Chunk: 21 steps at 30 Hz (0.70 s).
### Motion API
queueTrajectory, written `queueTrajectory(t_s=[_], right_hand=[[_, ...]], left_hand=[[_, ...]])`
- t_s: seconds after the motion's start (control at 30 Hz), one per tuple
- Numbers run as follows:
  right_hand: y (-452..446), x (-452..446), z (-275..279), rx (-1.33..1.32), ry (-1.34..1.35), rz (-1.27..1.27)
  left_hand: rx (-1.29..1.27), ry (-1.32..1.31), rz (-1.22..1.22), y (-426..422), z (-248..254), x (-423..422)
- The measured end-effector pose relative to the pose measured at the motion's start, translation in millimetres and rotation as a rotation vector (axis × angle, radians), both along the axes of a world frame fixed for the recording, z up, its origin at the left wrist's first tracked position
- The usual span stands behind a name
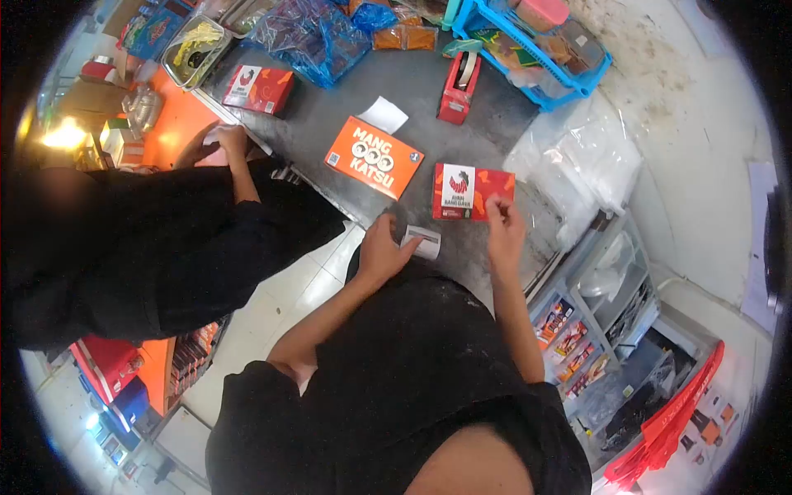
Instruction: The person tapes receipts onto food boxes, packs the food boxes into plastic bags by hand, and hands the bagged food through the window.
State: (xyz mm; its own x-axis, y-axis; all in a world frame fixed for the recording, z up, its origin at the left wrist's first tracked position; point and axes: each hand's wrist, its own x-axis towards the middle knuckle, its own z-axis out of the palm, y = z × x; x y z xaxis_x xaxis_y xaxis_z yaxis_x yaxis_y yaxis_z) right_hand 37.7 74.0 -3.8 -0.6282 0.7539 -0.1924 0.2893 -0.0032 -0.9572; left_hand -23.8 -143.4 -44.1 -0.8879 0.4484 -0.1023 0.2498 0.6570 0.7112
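At the near edge, eleven o'clock from the wearer: left hand (pixel 386 252), fingers bent at the counter (pixel 318 115) edge, thumb against a small printed slip (pixel 423 242) — cannot tell whether pinching or merely resting. At one o'clock: right hand (pixel 506 228), well apart from the left, fingers bunched over the lower right of a red rooster-label box (pixel 460 183); cannot tell whether gripping the cardboard. Box flat on the counter, just past the hands, at twelve.

Progress, as a judgement: seemingly closed and assembled, the red box and, just beside, at eleven, an orange Mang Katsu box (pixel 374 157). Apart from both boxes, the slip — so probably left to be dealt with. Behind the orange box, a white paper (pixel 384 114), purpose unclear.

Dark grey counter, scuffed and smudged in places. Clear plastic bags (pixel 590 157) heaped at one o'clock; red tape dispenser (pixel 458 91) at twelve; second red box (pixel 258 89) farther out at eleven. Along the far side, blue plastic bag (pixel 313 41), sauce packets (pixel 404 38) and blue basket (pixel 563 92).

Beyond, around the room: grey shelving at three, pale tiled floor (pixel 305 289) and a co-worker's black sleeve (pixel 206 239) toward ten, stained white wall (pixel 701 107) toward two.
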Motion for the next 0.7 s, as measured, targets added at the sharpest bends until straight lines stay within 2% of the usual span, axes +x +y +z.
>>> queueTrajectory(t_s=[0.03, 0.07, 0.1, 0.13, 0.17, 0.2, 0.23, 0.3, 0.33, 0.37, 0.4, 0.43, 0.5, 0.63, 0.7], right_hand=[[-10.4, 15.2, 0.1, 0.008, 0.004, -0.001], [-21.4, 30.4, -5.4, -0.162, -0.001, 0.005], [-30.3, 43.1, -10.0, -0.336, -0.007, 0.010], [-33.5, 48.3, -13.2, -0.332, 0.006, 0.004], [-35.9, 54.4, -15.5, -0.494, -0.099, 0.026], [-39.1, 61.5, -12.8, -0.658, -0.209, 0.043], [-39.0, 64.8, -10.5, -0.653, -0.196, 0.023], [-32.6, 64.9, -2.8, -0.395, -0.079, 0.155], [-28.2, 64.3, 8.0, -0.392, -0.074, 0.132], [-21.1, 61.3, 21.3, -0.532, -0.073, 0.166], [-14.4, 57.1, 33.5, -0.667, -0.065, 0.205], [-10.9, 53.6, 42.4, -0.662, -0.052, 0.191], [-9.5, 49.0, 54.4, -0.830, 0.026, 0.231], [-7.7, 44.8, 55.2, -0.716, -0.041, 0.208], [-8.1, 45.2, 33.9, -0.388, 0.074, 0.225]], left_hand=[[-0.012, -0.094, 0.098, 3.3, -9.4, 2.6], [-0.008, -0.089, 0.097, 5.3, -21.4, 4.8], [-0.061, -0.334, 0.069, 6.0, -35.6, 8.2], [-0.112, -0.570, 0.036, 9.3, -38.9, 6.7], [-0.112, -0.559, 0.022, 11.3, -41.3, 8.5], [0.004, -0.517, -0.029, 14.4, -34.9, 12.3], [0.124, -0.472, -0.085, 19.4, -28.9, 13.1], [0.216, -0.549, -0.228, 24.2, -8.7, 12.6], [0.454, -0.707, -0.253, 26.2, 3.6, 14.7], [0.691, -0.864, -0.273, 27.8, 16.2, 14.9], [0.647, -0.868, -0.350, 28.8, 30.5, 9.2], [0.642, -0.865, -0.371, 32.3, 41.5, 6.8], [0.663, -0.864, -0.426, 37.6, 57.8, 4.6], [0.675, -0.876, -0.453, 46.2, 71.3, 4.6], [0.736, -0.944, -0.423, 50.6, 71.4, 4.6]])
